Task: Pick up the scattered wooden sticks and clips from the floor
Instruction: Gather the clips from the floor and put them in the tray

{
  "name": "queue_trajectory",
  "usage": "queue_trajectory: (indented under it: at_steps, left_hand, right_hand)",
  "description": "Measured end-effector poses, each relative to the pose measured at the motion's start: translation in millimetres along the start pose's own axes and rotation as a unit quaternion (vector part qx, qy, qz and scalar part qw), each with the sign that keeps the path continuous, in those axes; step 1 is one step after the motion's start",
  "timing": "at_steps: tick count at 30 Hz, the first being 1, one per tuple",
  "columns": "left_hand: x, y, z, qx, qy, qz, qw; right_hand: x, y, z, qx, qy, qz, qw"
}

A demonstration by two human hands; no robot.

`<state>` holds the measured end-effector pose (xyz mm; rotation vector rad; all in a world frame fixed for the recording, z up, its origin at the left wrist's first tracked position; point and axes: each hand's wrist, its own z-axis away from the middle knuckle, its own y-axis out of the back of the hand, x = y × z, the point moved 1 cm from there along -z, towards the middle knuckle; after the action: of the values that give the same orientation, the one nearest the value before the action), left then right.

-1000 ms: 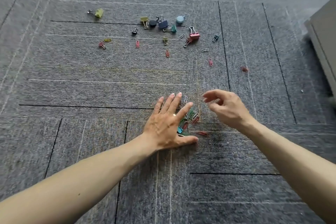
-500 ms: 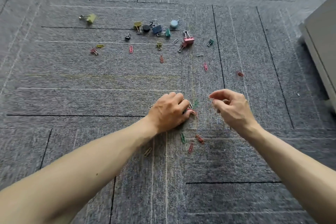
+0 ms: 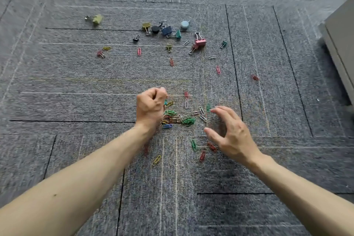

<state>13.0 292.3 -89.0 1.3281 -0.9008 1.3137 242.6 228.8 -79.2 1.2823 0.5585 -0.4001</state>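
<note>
1. L hand (image 3: 151,104) was clenched in a tight fist just above the carpet (image 3: 76,105), w/ a green clip (image 3: 165,102) poking out at its thumb side. Whatever else sat inside the fist was hidden.
2. R hand (image 3: 229,132) was released: fingers spread & curved, holding nothing, hovering just right of the main pile.
3. Main pile of paper clips (image 3: 182,118) (green, silver, yellow, blue mixed) lay on the carpet btwn the two hands, right beside the L wrist.
4. Strays nearer the person, apart from the pile: yellow paper clip (image 3: 156,160), red paper clip (image 3: 202,156), green paper clip (image 3: 194,144).
5. Far group, well apart from both hands: pink binder clip (image 3: 200,41), blue binder clip (image 3: 166,30) & small black binder clip (image 3: 135,38) close together; olive binder clip (image 3: 96,18) alone, far left.
6. Singles lay btwn the far group & the pile, e.g. pink paper clip (image 3: 139,51).
7. Grey cabinet (image 3: 341,40) stood at the right edge. Only its outer side showed, so its inside couldn't be told.
</note>
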Motion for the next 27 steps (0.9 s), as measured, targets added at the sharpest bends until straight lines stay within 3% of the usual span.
queue_trajectory:
  at_steps: [3,7,11,18,22,24,27]
  left_hand:
    - [-1,18,4,0.059,0.168,0.184,0.967]
    - [-1,35,8,0.067,0.243,0.324,0.912]
    - [5,45,13,0.069,0.261,0.369,0.889]
    - [6,55,17,0.086,0.273,0.41,0.866]
    - [8,62,19,0.092,0.274,0.408,0.866]
    - [10,66,20,0.103,0.273,0.41,0.864]
    - [10,71,18,0.112,0.268,0.414,0.863]
  right_hand:
    - [-7,-18,-9,0.008,0.008,0.019,1.0]
    - [-25,-33,-34,0.026,0.044,0.083,0.995]
    - [-44,-42,-51,0.018,0.068,0.109,0.992]
    - [-75,-66,-63,-0.022,0.131,0.06,0.989]
    - [-73,-71,-69,0.062,0.091,0.122,0.986]
    - [-69,-73,-70,0.053,0.074,0.167,0.982]
    - [-69,-74,-75,0.032,0.118,0.188,0.974]
